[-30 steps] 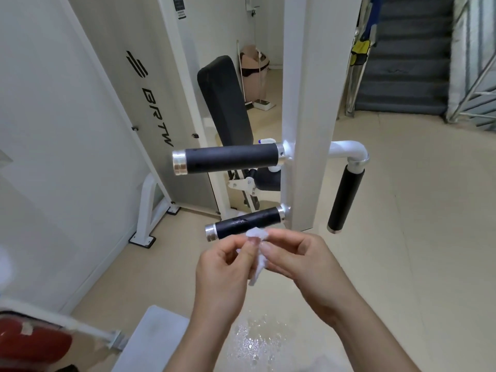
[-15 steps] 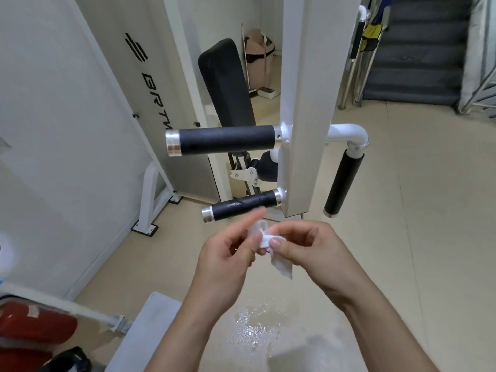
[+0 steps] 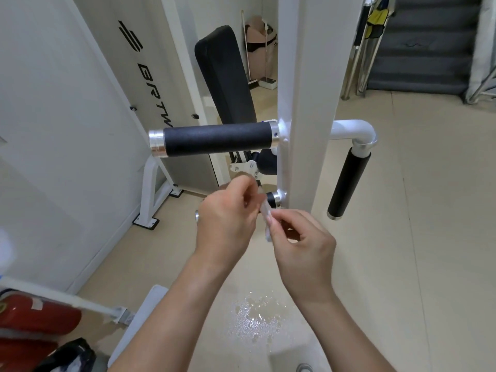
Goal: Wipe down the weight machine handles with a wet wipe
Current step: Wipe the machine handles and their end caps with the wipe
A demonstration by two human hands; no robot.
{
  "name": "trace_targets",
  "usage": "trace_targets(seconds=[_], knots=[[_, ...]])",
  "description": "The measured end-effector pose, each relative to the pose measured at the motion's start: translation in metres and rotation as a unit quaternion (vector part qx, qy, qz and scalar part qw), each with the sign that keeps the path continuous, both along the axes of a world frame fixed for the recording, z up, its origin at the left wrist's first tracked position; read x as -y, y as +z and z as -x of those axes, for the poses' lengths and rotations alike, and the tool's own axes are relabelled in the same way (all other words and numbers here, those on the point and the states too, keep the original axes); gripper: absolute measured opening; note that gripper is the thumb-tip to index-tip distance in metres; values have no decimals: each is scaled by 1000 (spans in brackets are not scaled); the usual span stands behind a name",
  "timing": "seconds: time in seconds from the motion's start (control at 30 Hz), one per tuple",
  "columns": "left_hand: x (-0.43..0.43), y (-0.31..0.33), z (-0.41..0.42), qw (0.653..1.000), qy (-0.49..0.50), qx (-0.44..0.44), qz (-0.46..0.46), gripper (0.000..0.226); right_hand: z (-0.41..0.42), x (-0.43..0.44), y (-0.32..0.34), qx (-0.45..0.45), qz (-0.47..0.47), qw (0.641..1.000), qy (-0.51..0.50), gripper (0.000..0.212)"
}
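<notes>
A: Status?

B: Both hands have come up since a second ago. The left hand [image 3: 225,221] now sits in front of the lower handle [image 3: 271,198] and hides most of it. Only the stub by the upright and the end cap show. Its fingers are curled and pinch the top of the wet wipe [image 3: 266,214]; the tips are blurred. The right hand [image 3: 303,242] pinches the lower part between thumb and forefinger, with the other fingers loosely curled.

A: And the wipe?

B: It was a bunched wad. Now it's pulled into a narrow strip between the two hands, close to the lower handle. I can't tell if it touches the handle. My read is it's still being opened out and no wiping has started.

A: Handles?

B: The upper handle [image 3: 217,139] is horizontal, left of the white upright [image 3: 303,103], with the lower handle beneath it. The vertical handle [image 3: 349,181] hangs off the elbow pipe on the right. I'd say all three are still to do.

A: Room?

B: There's a red fire extinguisher [image 3: 32,318] near left and a white shroud [image 3: 150,84] far left. A black back pad [image 3: 225,76] stands behind the upper handle. The beige tile floor [image 3: 429,237] has a wet patch [image 3: 257,315] near, under the forearms. Grey stairs [image 3: 429,49] are far right.
</notes>
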State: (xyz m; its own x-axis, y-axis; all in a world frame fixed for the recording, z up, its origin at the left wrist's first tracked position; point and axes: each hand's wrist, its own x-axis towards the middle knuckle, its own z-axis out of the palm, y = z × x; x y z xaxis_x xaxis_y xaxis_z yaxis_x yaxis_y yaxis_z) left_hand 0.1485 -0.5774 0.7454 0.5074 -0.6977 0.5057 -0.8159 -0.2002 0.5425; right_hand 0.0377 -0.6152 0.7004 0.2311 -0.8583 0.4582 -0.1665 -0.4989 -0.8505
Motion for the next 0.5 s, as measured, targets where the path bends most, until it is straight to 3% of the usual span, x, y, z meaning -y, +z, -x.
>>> trace_targets(seconds=[0.2,0.23,0.4,0.5], knots=[[22,-15,-11,972,-55,205,-99,17,-13,12,-9,39,14,998,-52,14],[18,-18,-10,969,-59,214,-112,14,-14,12,-10,37,21,998,-51,15],[10,-20,-1,949,-27,225,-220,53,-10,9,-18,-38,97,993,-48,23],[28,-14,-4,942,-31,219,-253,57,-3,19,-14,-13,90,994,-63,24]])
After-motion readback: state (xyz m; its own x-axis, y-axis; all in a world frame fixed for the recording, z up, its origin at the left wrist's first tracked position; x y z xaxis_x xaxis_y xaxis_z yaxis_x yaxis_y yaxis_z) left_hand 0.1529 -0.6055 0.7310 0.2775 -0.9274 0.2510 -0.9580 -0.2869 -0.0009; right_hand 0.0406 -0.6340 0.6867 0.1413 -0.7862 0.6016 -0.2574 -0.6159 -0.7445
